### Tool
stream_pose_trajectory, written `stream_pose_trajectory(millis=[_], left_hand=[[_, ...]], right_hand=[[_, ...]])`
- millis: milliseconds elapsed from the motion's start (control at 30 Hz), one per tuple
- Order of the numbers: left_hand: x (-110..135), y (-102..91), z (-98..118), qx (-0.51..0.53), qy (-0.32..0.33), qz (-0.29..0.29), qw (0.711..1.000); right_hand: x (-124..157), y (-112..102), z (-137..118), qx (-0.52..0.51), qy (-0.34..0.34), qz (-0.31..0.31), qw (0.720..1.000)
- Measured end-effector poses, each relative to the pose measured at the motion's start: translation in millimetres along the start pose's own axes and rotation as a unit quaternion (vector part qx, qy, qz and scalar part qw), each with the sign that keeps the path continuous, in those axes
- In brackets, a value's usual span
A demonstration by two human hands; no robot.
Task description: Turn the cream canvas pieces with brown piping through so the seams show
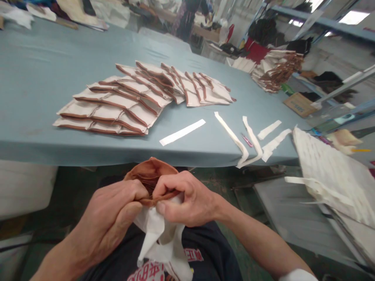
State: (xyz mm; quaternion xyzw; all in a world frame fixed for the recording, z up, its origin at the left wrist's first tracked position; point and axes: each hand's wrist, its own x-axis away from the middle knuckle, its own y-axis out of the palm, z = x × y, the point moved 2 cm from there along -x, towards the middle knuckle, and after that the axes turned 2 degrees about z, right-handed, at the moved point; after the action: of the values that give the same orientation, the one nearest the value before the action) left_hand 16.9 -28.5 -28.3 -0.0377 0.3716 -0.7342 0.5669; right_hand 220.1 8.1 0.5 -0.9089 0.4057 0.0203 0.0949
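Observation:
Close to my body, in front of the table edge, I hold a fabric piece (159, 231) of white cloth with a brown edge and a brown, pouch-like upper part. My left hand (117, 212) pinches its brown edge from the left. On the right, my right hand (184, 199) grips the same edge, thumb below and fingers curled above. The two hands nearly meet at the middle of the edge. White cloth hangs down from there over a dark garment with red lettering. What lies between the fingertips is hidden.
On the blue-covered table (35, 82) lie overlapping white pieces with brown edging (117, 99). Nearer are a white strip (183, 132), bent white strips (231, 134) and a small pink tool (247, 140). A stack of brown-edged cloth (277, 68) and a cardboard box (300, 104) stand at right.

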Motion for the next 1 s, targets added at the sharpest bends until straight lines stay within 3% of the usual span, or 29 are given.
stream_pose_trajectory(millis=[133,233,333,500,633,800,1000], left_hand=[[-19,-9.4,17,0.045,0.008,-0.073,0.996],[-32,-9.8,21,0.040,-0.013,-0.072,0.996],[-38,-2.9,15,0.081,-0.072,-0.089,0.990],[-29,13.3,-5,0.253,-0.180,-0.125,0.942],[-21,20.7,-17,0.272,-0.208,-0.115,0.933],[-25,12.8,-29,0.232,-0.196,-0.121,0.945],[-25,-1.6,-24,0.136,-0.122,-0.144,0.973]], right_hand=[[0,-5,-5,0.114,-0.044,0.019,0.992],[1,-8,-4,0.189,-0.070,0.034,0.979],[3,-10,1,0.210,-0.093,0.033,0.973],[4,-8,8,0.126,-0.065,-0.008,0.990],[-3,-10,16,0.073,-0.069,-0.026,0.995],[-14,-19,23,0.182,-0.070,-0.055,0.979],[-11,-27,15,0.258,-0.060,-0.108,0.958]])
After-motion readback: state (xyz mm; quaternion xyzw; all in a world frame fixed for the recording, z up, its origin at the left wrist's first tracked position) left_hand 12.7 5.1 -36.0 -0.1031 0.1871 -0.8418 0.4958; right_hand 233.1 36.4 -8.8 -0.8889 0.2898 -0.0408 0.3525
